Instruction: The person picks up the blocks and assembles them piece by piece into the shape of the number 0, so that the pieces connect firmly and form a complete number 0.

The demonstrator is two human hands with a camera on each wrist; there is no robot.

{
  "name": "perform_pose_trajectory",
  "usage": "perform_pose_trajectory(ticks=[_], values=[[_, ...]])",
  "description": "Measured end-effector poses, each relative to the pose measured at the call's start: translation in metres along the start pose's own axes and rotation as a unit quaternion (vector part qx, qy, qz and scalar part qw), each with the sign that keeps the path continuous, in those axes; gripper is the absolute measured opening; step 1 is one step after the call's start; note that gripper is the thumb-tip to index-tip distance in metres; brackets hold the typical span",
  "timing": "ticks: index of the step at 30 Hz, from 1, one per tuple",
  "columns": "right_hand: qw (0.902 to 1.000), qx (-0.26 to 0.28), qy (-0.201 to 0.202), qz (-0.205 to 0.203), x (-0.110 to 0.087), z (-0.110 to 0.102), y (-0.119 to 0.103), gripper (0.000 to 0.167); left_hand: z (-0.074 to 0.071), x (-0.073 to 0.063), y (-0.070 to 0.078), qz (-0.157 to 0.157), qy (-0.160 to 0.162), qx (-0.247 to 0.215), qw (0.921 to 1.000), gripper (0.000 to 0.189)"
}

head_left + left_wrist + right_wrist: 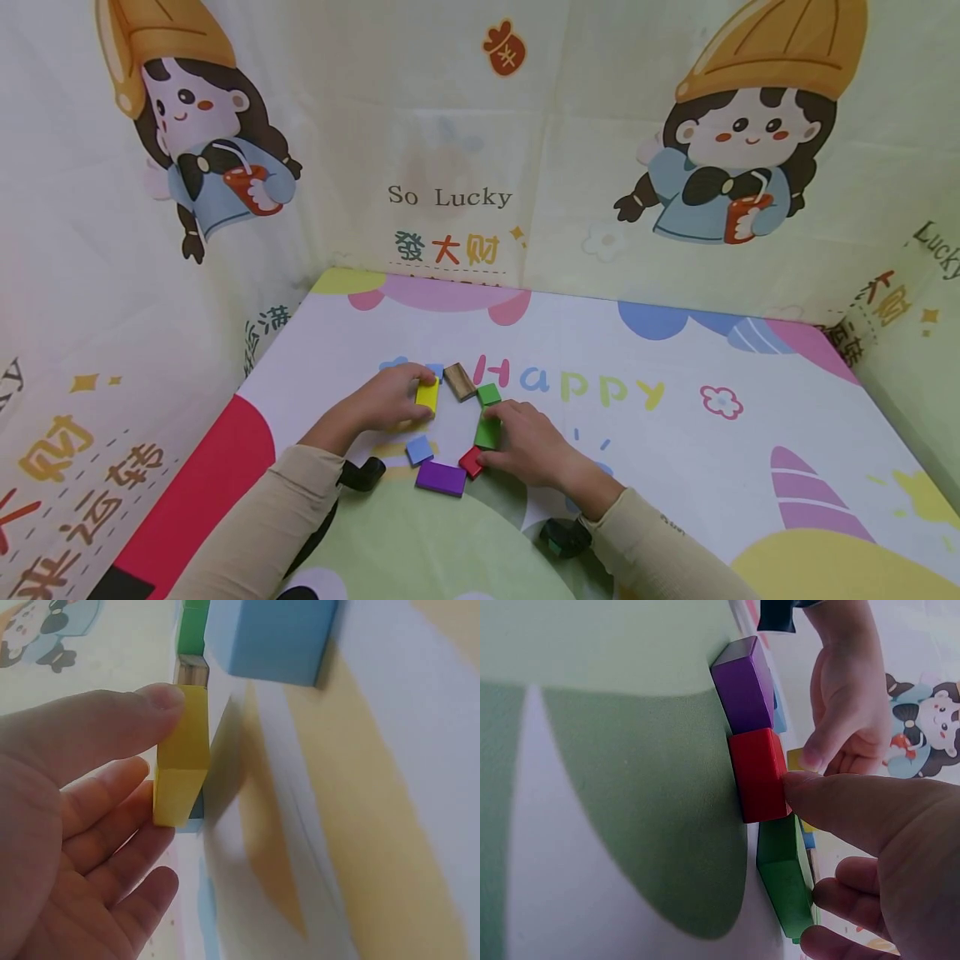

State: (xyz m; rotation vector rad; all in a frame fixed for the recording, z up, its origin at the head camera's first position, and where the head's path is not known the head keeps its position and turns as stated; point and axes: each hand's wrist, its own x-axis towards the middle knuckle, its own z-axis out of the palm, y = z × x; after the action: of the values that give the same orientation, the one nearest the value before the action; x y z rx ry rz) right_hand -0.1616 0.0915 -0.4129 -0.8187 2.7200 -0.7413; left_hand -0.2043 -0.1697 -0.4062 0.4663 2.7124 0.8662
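In the head view, several coloured blocks form a rough ring. My left hand (pixel 390 396) pinches a yellow block (pixel 427 397) between thumb and fingers on the ring's left side. My right hand (pixel 531 442) is at the right side, its thumb touching a red block (pixel 759 776) and its fingers beside a long green block (pixel 487 433). A small green block (pixel 489 394) and a wood-brown block (pixel 460 382) are farther back. A blue block (pixel 437 372) is partly hidden behind the left hand. Nearer me lie a light blue block (pixel 419 451) and a purple block (pixel 441 479).
A printed mat (pixel 637 467) with the word Happy covers the table. Printed cloth walls (pixel 555 150) stand behind and at both sides. Black wrist devices (pixel 566 537) sit near both sleeves.
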Motion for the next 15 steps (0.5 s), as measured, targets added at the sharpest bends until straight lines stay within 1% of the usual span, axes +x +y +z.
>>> perform_pose_trajectory(ticks=[7,15], values=[[1.0,0.001,-0.001,0.0,0.0009,0.0002,0.0013,0.058,-0.0021,-0.0019,0.0024,-0.001,0.002,0.016,0.9999,0.048],[1.0,0.004,-0.007,0.002,0.0012,-0.0001,0.0016,0.058,-0.0005,-0.0045,0.0013,-0.007,-0.016,0.018,0.9997,0.046]])
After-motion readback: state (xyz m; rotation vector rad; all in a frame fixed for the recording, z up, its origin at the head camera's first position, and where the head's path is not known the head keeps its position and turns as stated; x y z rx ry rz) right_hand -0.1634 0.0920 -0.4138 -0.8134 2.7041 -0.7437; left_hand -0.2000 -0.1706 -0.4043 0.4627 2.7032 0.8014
